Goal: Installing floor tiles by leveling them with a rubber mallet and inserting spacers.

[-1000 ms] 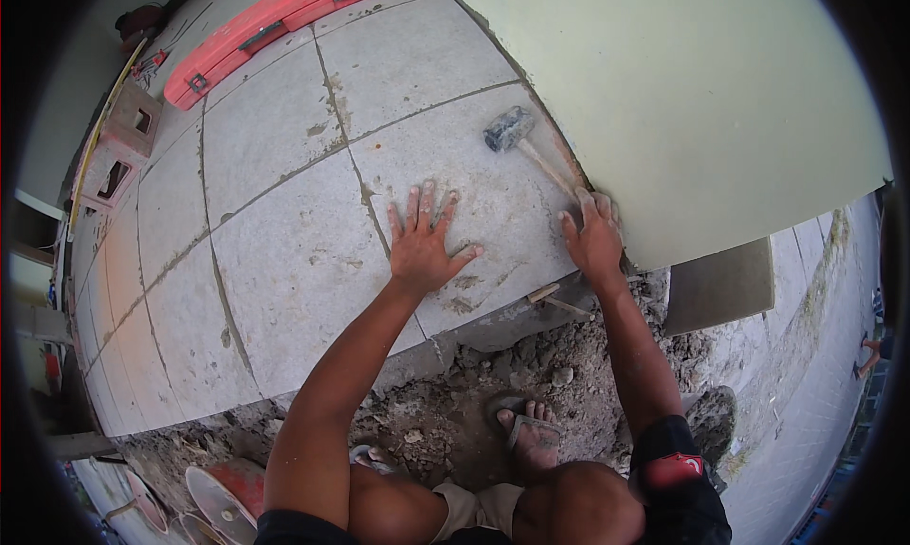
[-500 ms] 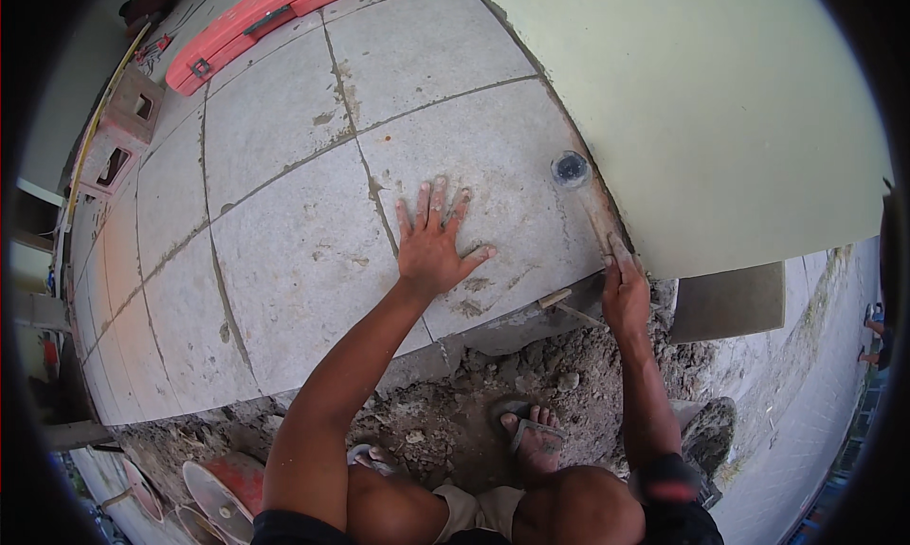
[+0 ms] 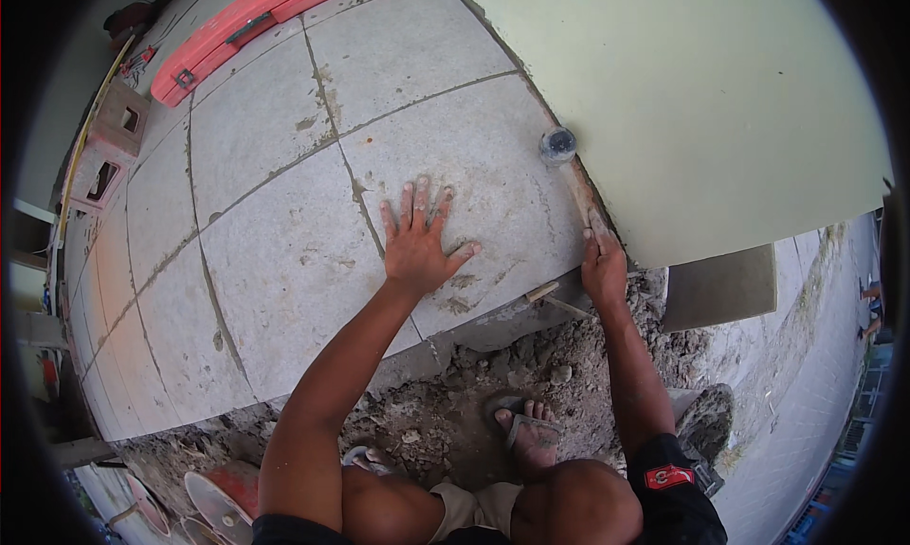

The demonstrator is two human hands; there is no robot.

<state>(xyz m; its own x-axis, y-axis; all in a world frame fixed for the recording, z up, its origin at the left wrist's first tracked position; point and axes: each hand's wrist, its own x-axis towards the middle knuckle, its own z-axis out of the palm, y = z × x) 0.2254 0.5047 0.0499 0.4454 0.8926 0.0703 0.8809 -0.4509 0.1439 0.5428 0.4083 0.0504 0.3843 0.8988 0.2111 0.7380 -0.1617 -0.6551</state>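
My left hand (image 3: pixel 415 246) lies flat with spread fingers on a large grey floor tile (image 3: pixel 512 199), near the joint on its left side. In my right hand (image 3: pixel 605 270) is the wooden handle of a mallet (image 3: pixel 559 147) with a dark round head. The mallet lies along the right edge of the tile, close beside the pale wall (image 3: pixel 720 99); whether its head touches the tile I cannot tell. A small wooden stick (image 3: pixel 542 292) juts out at the tile's near edge, left of my right hand.
A long red case (image 3: pixel 256 24) lies on the tiles at the far left, with pinkish hollow blocks (image 3: pixel 109 152) nearer. Rough soil (image 3: pixel 455 393) runs below the tile edge, around my feet. A dark grey slab (image 3: pixel 720 289) stands right of my right hand. Buckets (image 3: pixel 227 502) sit at lower left.
The view has shifted slightly, moving the scene a little left. The mallet head sits slightly higher in the picture; my left hand keeps its place on the tile.
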